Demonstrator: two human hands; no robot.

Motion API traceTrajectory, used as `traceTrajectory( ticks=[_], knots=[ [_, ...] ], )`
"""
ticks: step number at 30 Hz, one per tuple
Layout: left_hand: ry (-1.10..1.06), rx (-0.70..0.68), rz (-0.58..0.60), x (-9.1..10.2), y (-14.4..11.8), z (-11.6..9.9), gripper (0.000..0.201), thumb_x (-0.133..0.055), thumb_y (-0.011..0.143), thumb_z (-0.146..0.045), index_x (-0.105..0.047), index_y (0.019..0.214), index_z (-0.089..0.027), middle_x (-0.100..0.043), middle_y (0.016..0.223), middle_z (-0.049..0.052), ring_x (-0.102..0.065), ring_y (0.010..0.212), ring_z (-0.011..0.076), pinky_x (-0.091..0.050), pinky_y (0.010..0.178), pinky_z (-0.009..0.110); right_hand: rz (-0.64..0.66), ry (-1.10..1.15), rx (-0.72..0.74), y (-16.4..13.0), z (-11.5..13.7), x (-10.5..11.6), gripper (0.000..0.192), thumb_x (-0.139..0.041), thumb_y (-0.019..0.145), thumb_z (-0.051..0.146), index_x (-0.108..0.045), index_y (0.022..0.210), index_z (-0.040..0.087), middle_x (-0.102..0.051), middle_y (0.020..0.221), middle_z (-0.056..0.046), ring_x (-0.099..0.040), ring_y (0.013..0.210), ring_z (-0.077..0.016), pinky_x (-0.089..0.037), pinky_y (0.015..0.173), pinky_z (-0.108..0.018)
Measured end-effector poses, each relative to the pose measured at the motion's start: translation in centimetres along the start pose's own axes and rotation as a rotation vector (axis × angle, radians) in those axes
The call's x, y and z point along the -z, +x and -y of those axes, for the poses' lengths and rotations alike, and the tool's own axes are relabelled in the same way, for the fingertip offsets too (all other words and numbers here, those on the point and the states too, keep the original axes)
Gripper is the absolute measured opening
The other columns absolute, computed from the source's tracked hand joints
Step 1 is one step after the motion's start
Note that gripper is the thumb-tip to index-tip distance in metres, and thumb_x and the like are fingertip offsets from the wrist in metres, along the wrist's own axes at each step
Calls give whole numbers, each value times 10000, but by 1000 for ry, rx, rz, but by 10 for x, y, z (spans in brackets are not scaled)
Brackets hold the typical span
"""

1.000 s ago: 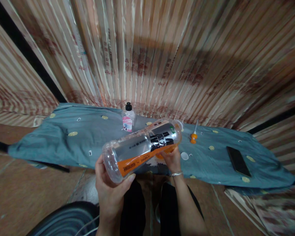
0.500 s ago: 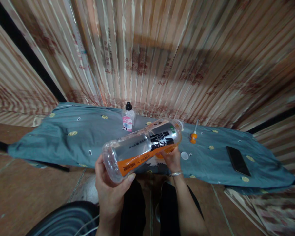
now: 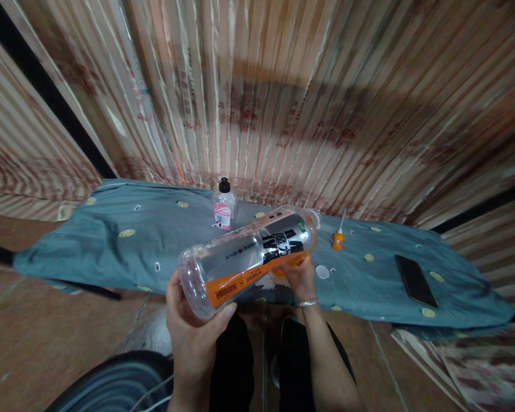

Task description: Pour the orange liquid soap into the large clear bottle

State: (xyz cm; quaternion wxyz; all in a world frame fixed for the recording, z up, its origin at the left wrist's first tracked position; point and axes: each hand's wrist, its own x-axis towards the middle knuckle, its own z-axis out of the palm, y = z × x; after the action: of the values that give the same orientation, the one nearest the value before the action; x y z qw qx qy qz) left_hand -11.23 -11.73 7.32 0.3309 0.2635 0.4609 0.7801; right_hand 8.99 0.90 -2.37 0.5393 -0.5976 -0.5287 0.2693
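A large clear plastic bottle (image 3: pixel 249 256) with an orange, silver and black label is held sideways over my lap, its base toward me and its neck pointing away to the right. My left hand (image 3: pixel 193 326) cups the base from below. My right hand (image 3: pixel 299 279), with a bracelet at the wrist, grips the bottle under its shoulder end. The bottle's mouth is hidden by its own body. A small white cap (image 3: pixel 321 272) lies on the cloth just right of my right hand.
A teal cloth (image 3: pixel 111 240) covers a low surface ahead. On it stand a small bottle (image 3: pixel 224 205) with a black cap and pink label, an orange-tipped nozzle (image 3: pixel 338 237), and a black phone (image 3: pixel 415 280) at the right. Striped curtains hang behind. Brown floor tiles lie at the left.
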Motion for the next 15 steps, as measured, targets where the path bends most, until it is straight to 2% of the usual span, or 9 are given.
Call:
traceTrajectory(
  ticks=[5,11,15],
  knots=[
    [22,-14,12,-2,0,-1,818,-977,517,-267,-644,1262,-219,-703,1216,91,-694,1066,248,-561,906,318,11,23,-55,0,1,-1,693,-888,577,529,-612,1127,210,-791,1060,-101,-761,916,-288,-624,845,-463],
    [24,-13,8,0,0,0,814,-977,512,-250,-643,1254,-223,-701,1205,83,-695,1062,252,-563,905,324,5,46,-42,1,3,0,707,-886,572,520,-593,1132,204,-787,1067,-114,-759,928,-303,-624,839,-476],
    [13,-16,6,1,0,1,829,-987,490,-233,-652,1248,-222,-713,1193,82,-703,1042,244,-570,880,303,1,51,-37,1,3,-1,670,-883,584,497,-591,1123,226,-792,1050,-90,-761,915,-287,-624,827,-436]
  ],
)
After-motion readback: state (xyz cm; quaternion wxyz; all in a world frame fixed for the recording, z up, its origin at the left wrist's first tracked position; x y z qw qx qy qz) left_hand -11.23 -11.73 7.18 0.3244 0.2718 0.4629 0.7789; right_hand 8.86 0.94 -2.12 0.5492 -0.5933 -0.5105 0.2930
